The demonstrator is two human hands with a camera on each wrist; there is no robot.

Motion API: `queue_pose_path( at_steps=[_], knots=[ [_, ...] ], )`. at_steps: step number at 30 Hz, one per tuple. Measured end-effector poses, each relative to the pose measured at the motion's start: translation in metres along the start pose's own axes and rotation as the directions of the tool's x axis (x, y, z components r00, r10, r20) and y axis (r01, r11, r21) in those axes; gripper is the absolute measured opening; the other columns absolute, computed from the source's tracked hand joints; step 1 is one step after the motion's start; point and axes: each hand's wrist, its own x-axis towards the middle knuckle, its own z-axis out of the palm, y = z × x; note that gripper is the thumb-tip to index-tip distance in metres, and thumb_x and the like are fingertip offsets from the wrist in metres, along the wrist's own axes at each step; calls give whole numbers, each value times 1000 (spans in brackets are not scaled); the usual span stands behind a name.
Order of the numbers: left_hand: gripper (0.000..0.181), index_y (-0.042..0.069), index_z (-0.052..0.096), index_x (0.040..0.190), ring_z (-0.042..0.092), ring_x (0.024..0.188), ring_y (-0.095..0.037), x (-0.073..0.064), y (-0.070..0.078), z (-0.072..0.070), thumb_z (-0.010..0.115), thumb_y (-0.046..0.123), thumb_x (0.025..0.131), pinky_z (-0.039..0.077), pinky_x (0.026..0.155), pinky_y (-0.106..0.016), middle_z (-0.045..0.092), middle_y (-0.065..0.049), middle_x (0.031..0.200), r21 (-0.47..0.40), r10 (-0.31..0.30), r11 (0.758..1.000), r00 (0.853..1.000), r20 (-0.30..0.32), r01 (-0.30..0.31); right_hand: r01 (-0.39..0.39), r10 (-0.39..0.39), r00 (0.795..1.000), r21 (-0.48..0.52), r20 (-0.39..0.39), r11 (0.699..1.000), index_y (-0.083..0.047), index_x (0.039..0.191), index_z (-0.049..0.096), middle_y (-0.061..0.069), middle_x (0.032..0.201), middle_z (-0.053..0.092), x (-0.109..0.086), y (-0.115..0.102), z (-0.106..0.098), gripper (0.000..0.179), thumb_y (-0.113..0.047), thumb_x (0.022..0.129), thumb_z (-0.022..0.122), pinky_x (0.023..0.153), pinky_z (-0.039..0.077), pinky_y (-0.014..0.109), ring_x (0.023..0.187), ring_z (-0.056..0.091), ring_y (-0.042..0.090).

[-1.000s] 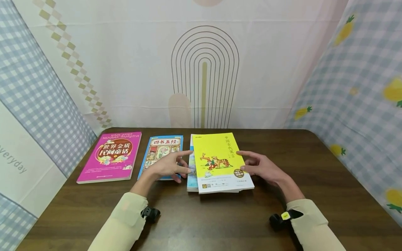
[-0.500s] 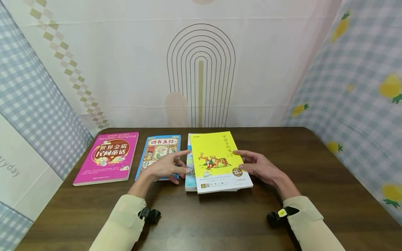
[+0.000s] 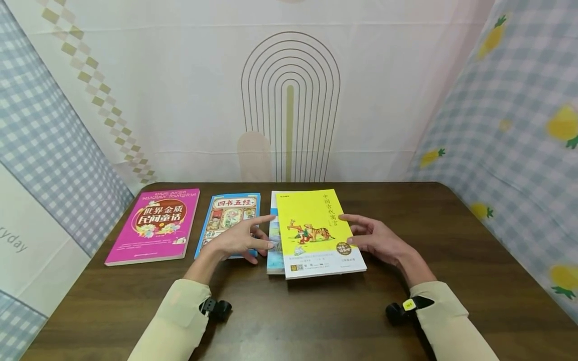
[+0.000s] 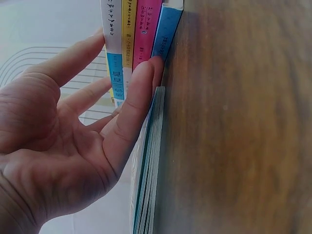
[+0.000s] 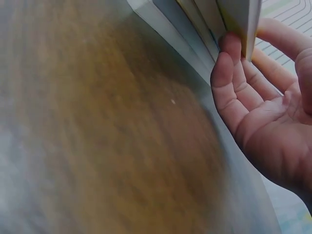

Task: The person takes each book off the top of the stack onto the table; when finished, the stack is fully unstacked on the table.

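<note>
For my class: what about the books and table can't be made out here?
- Head: most of the cover of the book beneath, hidden by the yellow book.
- Head: part of the blue-bordered book, hidden by the left hand.
- Left wrist: part of the stacked spines, cut off by the top edge.
- Right wrist: tabletop grain, blurred.
</note>
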Motion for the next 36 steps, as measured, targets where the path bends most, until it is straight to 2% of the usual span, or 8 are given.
queue_pose_path(
  at_steps=[7,15,21,36],
  knots=[
    [81,24,37,165,71,89,-26,2,1,1,80,20,96,67,70,-42,63,-20,119,3,4,1000,1000,6,-4,-4,4,1000,26,-19,1000,-10,163,39,15,136,65,-2,1,-1,74,-12,99,75,92,64,36,113,71,23],
    [81,23,37,165,71,88,-26,3,-1,2,80,21,96,67,70,-42,63,-19,118,2,6,1000,1000,4,-6,-4,4,1000,46,-16,999,-9,163,40,18,146,61,-3,1,-1,74,-11,98,76,94,64,36,116,71,21],
    [81,23,37,165,71,88,-26,2,1,3,79,21,97,67,69,-42,62,-19,118,3,7,1000,1000,4,-7,9,-6,999,92,-34,996,-9,163,40,14,149,62,-6,-3,-5,74,-8,98,75,95,63,37,117,72,21],
    [81,22,36,166,71,89,-25,2,0,2,79,21,97,67,69,-42,62,-20,119,-7,-11,1000,1000,-10,11,76,-67,995,121,-73,990,-12,163,42,-5,131,73,-12,-12,-11,69,-7,101,71,86,65,35,110,74,19]
  ],
)
